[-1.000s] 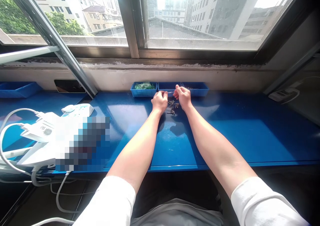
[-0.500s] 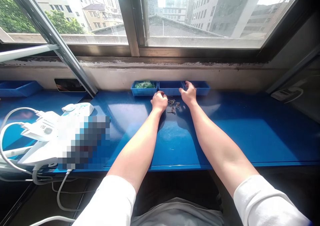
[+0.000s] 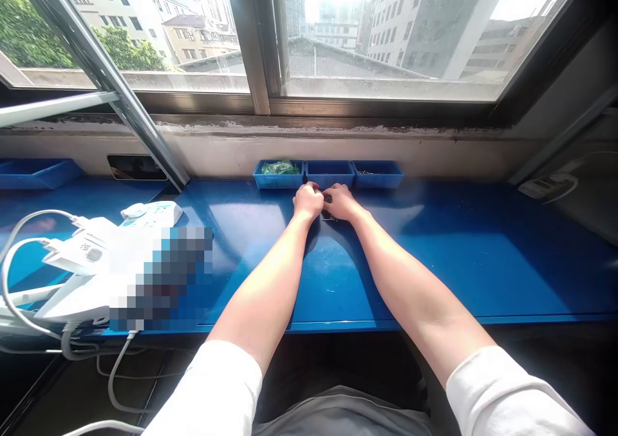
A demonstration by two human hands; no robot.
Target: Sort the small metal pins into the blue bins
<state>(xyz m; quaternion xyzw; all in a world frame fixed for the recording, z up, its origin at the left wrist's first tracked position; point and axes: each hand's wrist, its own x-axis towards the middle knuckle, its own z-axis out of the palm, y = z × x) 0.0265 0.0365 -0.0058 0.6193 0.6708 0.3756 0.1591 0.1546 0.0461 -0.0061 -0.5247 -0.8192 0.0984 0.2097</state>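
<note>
Several small dark screws [image 3: 329, 217] lie on the blue table, partly hidden by my hands. My left hand [image 3: 308, 201] is closed at their left side, with its fingertips curled and what they hold too small to make out. My right hand [image 3: 339, 201] is over the screws from the right, its fingers bent and close to my left hand; whether it pinches any cannot be told. Behind my hands stand three blue bins in a row: the left bin [image 3: 279, 181] holds green plastic, the middle bin [image 3: 330, 167] looks dark inside, and the right bin [image 3: 378, 181] holds small dark pieces.
A white power strip [image 3: 159, 214] with plugs and cables lies at the left beside a pixelated area. A metal post [image 3: 140, 123] rises at the left. Another blue bin [image 3: 48, 175] and a dark flat object [image 3: 135, 167] are at the back left. A window is behind.
My right hand has moved from the right bin down and left to the screws, beside my left hand. My left hand has stayed nearly in place. The view has shifted slightly.
</note>
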